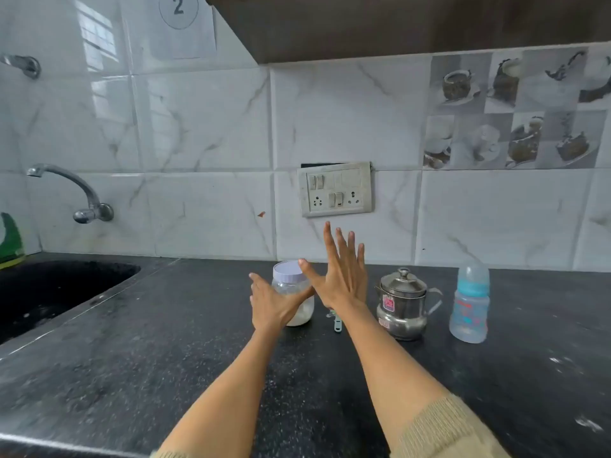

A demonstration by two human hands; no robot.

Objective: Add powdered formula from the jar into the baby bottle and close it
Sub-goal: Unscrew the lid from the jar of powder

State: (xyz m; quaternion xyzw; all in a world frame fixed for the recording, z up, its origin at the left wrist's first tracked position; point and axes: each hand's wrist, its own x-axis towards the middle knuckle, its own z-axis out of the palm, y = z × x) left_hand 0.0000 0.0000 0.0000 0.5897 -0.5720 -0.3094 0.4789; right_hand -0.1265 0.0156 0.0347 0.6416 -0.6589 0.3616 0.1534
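Head view: barely begun, judging by the formula jar (294,297) lidded on the worktop (165,358) and the baby bottle (469,304) capped, well apart to the right. Left hand (269,304) open against the jar's side, not yet closed on it; right hand (340,276) raised, fingers spread, holding nothing. Left to do: opening both, scooping, closing.

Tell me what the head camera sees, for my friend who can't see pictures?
Two bare hands reach over a dark counter: the left hand nears a lidded jar of white powder, the right hand is raised open. To the right stand a steel pot and a capped baby bottle.
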